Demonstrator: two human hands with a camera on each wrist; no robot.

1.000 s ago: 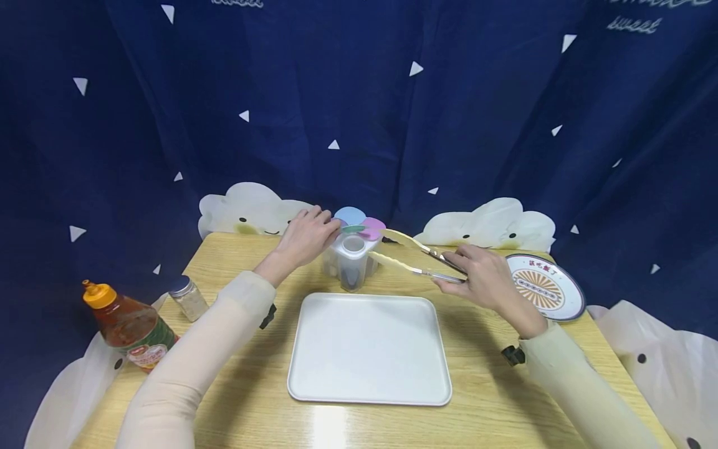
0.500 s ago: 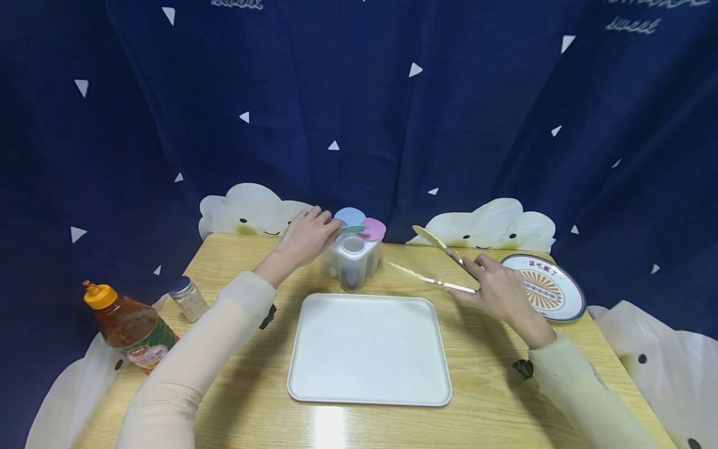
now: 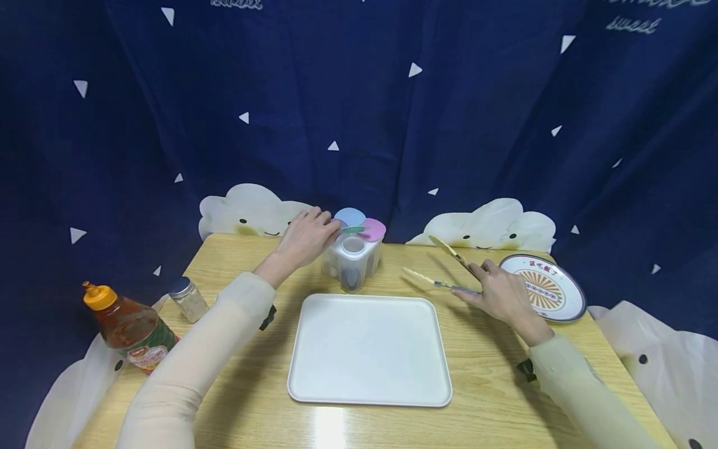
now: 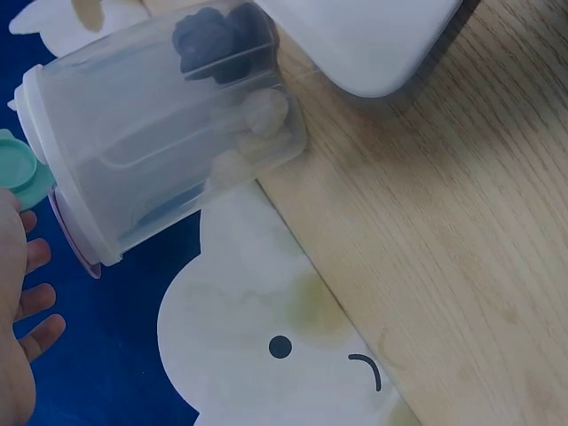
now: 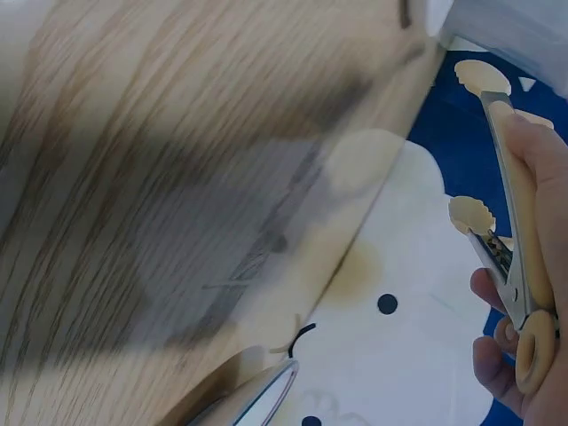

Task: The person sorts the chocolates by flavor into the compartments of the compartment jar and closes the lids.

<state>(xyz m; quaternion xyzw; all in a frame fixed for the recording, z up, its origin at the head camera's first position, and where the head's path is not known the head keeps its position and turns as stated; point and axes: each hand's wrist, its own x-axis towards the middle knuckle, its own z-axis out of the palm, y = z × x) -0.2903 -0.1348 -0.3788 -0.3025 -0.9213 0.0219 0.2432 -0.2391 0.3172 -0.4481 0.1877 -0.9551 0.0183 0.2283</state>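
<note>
1. Table (image 3: 488, 386): wood top, against a blue curtain (image 3: 359, 112).
2. Tray (image 3: 369, 349): white, centre of table, nothing on it.
3. Plate (image 3: 546, 290): patterned, far right, just beside the right hand.
4. Bottle (image 3: 126, 327) with orange cap and small jar (image 3: 187, 298): at the left edge.
5. Container (image 3: 353, 257): clear, with coloured flip lids, behind the tray; dark and pale contents visible in the left wrist view.
6. Tongs (image 3: 443, 271): pale tips spread apart, lower arm low over the table, right of the container.
7. Left hand (image 3: 305, 237): fingers curled on the container's top, at the green lid (image 4: 19, 169).
8. Right hand (image 3: 499, 293): grasps the tongs by the handle end.
</note>
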